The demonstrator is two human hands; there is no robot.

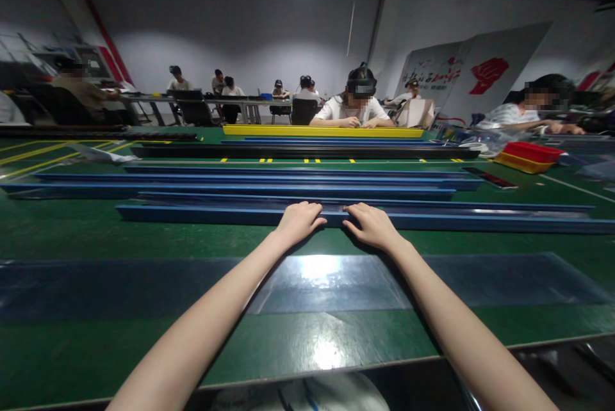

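A long blue rail [202, 214] lies crosswise on the green table [72, 232], nearest of several such rails. My left hand [298, 222] rests on its near edge with fingers curled over the top. My right hand [371, 225] grips the same rail just to the right, fingers bent over it. Both arms reach straight forward over a strip of clear plastic film [336, 283] that lies flat on the table between me and the rail.
More blue rails [240, 179], a black rail [288, 151] and a yellow one [321, 132] lie farther back. A red and yellow tray [528, 156] sits at the right. A person in white [353, 110] works opposite; others sit behind and at the right.
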